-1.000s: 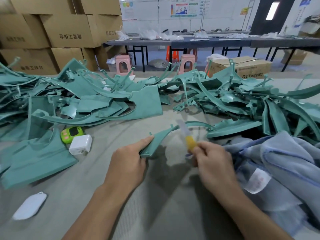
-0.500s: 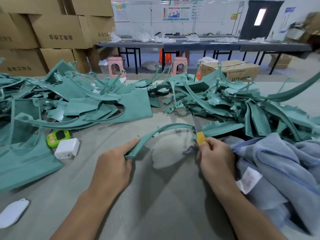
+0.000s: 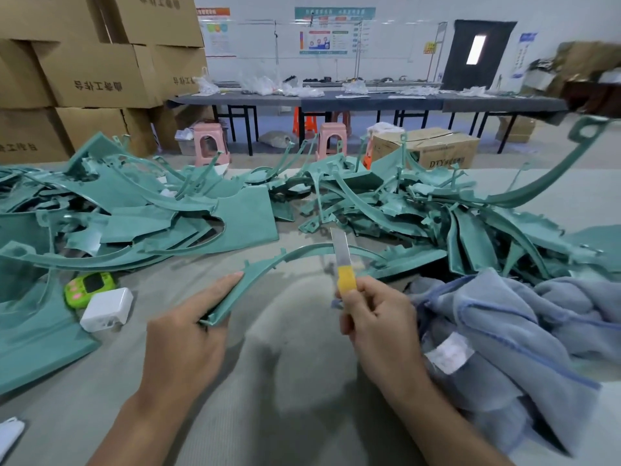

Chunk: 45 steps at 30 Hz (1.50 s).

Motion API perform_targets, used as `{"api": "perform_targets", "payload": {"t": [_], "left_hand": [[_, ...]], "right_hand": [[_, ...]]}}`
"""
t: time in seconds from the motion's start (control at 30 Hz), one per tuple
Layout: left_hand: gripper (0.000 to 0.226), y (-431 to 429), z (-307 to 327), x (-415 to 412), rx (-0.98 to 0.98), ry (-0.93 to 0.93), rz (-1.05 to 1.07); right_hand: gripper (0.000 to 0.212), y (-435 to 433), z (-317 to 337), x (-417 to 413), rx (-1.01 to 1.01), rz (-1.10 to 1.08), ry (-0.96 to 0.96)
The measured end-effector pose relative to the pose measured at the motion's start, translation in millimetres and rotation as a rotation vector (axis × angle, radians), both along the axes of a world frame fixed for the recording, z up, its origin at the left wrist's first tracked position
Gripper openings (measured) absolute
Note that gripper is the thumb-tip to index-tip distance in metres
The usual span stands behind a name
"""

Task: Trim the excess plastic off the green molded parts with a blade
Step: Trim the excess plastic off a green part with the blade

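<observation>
My left hand (image 3: 188, 334) grips the near end of a long curved green molded strip (image 3: 268, 264) that arcs away to the right over the grey table. My right hand (image 3: 376, 317) holds a utility blade with a yellow handle (image 3: 344, 264) upright; its steel tip stands against the strip's arc near the middle. Small tabs of excess plastic stick up along the strip's upper edge. Large piles of green molded parts (image 3: 437, 210) lie behind, left and right.
A green timer (image 3: 89, 287) and a white charger block (image 3: 107, 309) sit left of my left hand. A blue-grey cloth (image 3: 504, 331) is heaped at the right. Cardboard boxes (image 3: 87, 62) stack at the back left; pink stools and long tables stand beyond.
The curved strip has swung up and further out from my left hand. The blade has risen to stand upright against the strip's arc. The camera has tilted up slightly.
</observation>
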State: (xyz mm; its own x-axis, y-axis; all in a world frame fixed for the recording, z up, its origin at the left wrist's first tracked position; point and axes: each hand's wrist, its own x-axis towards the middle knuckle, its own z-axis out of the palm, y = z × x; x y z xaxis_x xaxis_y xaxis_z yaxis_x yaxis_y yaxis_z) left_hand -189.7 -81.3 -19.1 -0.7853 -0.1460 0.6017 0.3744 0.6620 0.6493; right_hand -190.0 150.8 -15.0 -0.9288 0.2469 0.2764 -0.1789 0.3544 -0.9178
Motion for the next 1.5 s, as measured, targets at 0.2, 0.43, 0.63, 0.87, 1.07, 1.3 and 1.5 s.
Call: {"api": "perform_targets", "payload": {"t": [0.2,0.43,0.63,0.87,1.07,1.3,1.5], "left_hand": [[0.065,-2,-1,-8,0.137,-0.054,0.080],[0.017,2,-1,-20,0.809,-0.445,-0.018],[0.018,-8,5,-20,0.870,-0.885,-0.138],[0.022,-16,6,-23,0.782,-0.981,-0.202],[0.020,-11,7,-23,0.747,-0.957,-0.157],[0.025,-13,3,-24,0.770,-0.985,-0.138],[0.027,-13,4,-25,0.756,-0.983,-0.128]], "right_hand": [[0.022,30,-4,-16,-0.126,-0.326,-0.203],[0.019,15,-4,-4,-0.069,-0.146,0.048],[0.013,12,-11,-1,0.326,-0.050,-0.132],[0.015,7,-4,6,0.490,0.105,-0.089],[0.022,18,6,-8,0.625,-0.374,-0.224],[0.025,2,1,8,0.730,-0.033,-0.165],[0.021,15,9,5,0.670,-0.205,-0.140]]}}
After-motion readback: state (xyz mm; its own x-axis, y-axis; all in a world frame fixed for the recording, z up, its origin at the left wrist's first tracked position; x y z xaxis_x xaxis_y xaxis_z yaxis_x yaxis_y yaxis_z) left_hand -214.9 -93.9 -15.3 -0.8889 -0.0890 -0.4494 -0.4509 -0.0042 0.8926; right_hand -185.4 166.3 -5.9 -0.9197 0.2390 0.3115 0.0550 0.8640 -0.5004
